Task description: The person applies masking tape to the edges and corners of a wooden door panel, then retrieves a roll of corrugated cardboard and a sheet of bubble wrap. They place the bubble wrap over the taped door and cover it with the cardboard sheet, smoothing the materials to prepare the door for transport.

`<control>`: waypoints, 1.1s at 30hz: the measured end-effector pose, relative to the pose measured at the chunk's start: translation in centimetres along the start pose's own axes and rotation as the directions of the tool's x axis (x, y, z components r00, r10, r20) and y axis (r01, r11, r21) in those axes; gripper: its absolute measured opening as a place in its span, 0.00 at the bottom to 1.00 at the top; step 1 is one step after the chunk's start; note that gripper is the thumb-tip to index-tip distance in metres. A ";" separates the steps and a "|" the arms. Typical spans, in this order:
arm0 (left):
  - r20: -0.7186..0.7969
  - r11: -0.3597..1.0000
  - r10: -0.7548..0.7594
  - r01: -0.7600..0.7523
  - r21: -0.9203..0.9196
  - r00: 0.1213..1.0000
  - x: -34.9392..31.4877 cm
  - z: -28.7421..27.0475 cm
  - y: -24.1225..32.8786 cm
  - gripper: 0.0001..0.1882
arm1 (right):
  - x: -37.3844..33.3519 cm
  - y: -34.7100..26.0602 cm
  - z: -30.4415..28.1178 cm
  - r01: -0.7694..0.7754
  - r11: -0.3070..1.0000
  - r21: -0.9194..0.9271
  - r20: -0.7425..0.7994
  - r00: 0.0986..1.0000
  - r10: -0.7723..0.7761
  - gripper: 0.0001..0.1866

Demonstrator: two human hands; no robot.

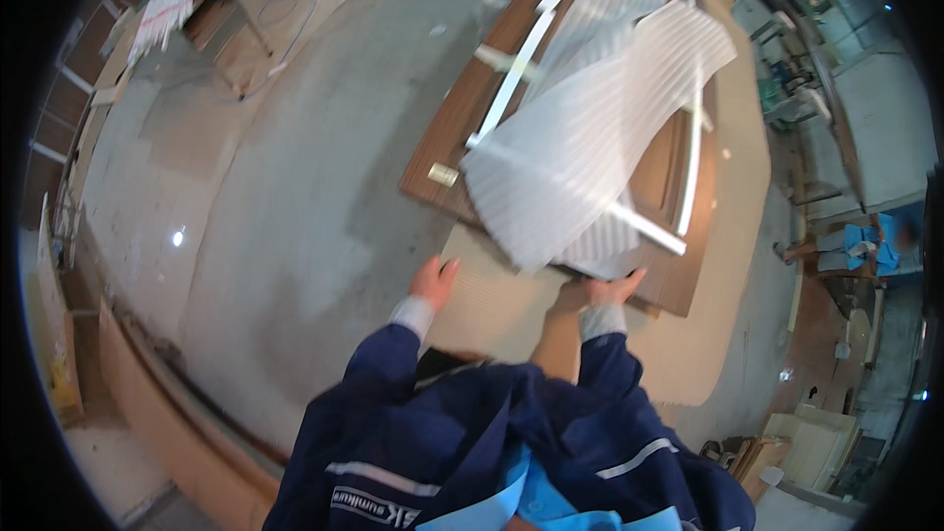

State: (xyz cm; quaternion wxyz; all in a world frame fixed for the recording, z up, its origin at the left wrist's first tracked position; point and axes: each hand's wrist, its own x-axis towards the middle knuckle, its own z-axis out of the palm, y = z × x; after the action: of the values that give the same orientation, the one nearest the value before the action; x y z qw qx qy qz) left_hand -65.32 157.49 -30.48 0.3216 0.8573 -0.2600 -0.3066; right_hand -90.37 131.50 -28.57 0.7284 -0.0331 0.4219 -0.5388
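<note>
Person in blue at far right; stacked boards lower right; long brown panel lower left.

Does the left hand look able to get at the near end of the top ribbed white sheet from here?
Probably yes: the left hand looks empty, and the top ribbed white sheet appears to overhang the near edge of the brown panel, with nothing visible blocking the way between.

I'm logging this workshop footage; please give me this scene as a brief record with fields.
Main item: brown panel
On it: translucent ribbed sheets, white strips
Left hand: apart from the panel, nothing visibly held
Right hand: at panel's near edge, grip unclear
Background: another person in blue, far right
</note>
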 end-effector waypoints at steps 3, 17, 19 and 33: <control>-0.060 0.997 0.066 -0.067 -0.025 0.996 0.1 -0.1 0.1 0.30 | 0.0 -0.6 0.6 0.049 0.998 0.049 0.010 0.999 -0.049 0.43; -0.039 0.990 0.090 -0.094 -0.110 0.995 1.0 -0.5 -2.7 0.27 | -3.3 -2.4 3.1 -0.065 0.994 0.090 -0.058 0.996 0.071 0.42; -0.010 0.989 0.053 -0.054 -0.136 0.999 1.4 -0.3 -3.3 0.29 | -3.6 -2.4 3.4 -0.067 0.994 0.091 -0.072 0.995 0.073 0.42; 0.056 0.995 -0.008 0.013 -0.097 0.998 1.3 -2.8 -1.1 0.33 | -2.4 -1.9 3.2 -0.078 0.993 0.090 -0.060 0.995 0.084 0.42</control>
State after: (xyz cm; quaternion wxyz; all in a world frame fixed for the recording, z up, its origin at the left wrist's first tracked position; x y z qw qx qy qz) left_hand -62.20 158.48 -30.08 0.3538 0.8331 -0.2492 -0.3443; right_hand -89.93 131.36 -24.17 0.7366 0.0331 0.4220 -0.5276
